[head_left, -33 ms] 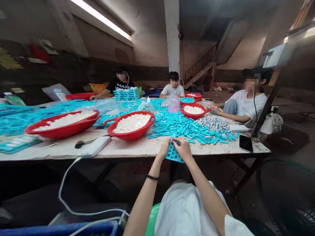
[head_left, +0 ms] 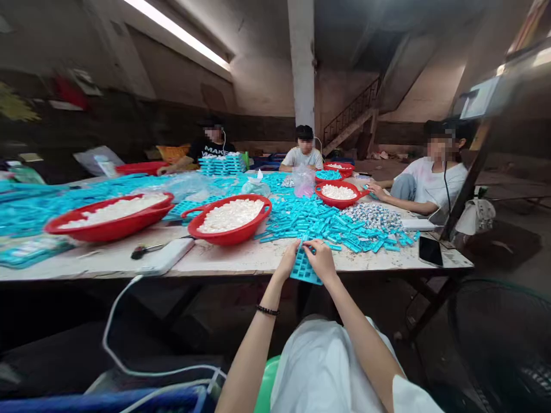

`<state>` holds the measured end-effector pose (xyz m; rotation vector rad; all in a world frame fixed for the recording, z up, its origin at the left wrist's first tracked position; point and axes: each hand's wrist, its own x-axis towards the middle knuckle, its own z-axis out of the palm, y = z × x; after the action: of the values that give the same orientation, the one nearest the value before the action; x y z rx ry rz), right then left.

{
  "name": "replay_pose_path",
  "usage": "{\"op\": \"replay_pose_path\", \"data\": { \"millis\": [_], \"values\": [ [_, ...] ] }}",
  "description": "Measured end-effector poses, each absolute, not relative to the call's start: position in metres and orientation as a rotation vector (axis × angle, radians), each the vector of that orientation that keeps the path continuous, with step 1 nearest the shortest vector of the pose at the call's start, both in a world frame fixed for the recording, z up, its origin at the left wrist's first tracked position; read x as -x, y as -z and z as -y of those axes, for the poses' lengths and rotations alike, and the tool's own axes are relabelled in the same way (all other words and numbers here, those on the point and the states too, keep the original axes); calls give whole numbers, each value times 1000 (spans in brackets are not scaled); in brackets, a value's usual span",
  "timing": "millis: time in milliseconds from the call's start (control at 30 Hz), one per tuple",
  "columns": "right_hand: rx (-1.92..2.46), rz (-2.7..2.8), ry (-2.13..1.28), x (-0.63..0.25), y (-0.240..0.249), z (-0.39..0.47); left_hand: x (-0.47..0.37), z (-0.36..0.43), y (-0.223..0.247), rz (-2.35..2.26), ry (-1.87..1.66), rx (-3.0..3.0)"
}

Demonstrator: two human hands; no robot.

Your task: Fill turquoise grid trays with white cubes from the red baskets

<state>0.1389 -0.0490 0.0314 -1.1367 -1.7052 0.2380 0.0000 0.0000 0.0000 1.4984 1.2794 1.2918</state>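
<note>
Both of my hands hold a blue plastic grid tray [head_left: 305, 271] with rows of square openings, at the table's front edge. My left hand [head_left: 287, 263] grips its left side, fingers closed near the top. My right hand [head_left: 321, 261] is closed at its upper right, with thumb and fingertips together at the top; whether a small piece is pinched there I cannot make out. Just beyond lies a heap of blue plastic strips [head_left: 314, 221]. Small white-and-dark pieces [head_left: 374, 215] are piled right of it. To the left stands a red basin [head_left: 230, 235] of white pieces.
Another red basin [head_left: 109, 229] sits farther left, by a white power strip [head_left: 166, 258] and a brush [head_left: 144, 250]. A phone [head_left: 430, 251] lies at the right table edge. Co-workers sit across and at right, one hand [head_left: 376, 191] near a red basin [head_left: 338, 201]. A fan [head_left: 503, 338] stands lower right.
</note>
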Motion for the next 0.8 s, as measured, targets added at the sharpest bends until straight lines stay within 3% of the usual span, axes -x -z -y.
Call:
{"op": "replay_pose_path", "data": {
  "millis": [467,800],
  "values": [
    [1053,1597,-356,-136,-33,50,-4,4,-7,-1180,-1323,-1507],
    [1232,1796,-138,-135,-42,55,-2,3,-2,-1227,-1304,-1478]
  ]
}}
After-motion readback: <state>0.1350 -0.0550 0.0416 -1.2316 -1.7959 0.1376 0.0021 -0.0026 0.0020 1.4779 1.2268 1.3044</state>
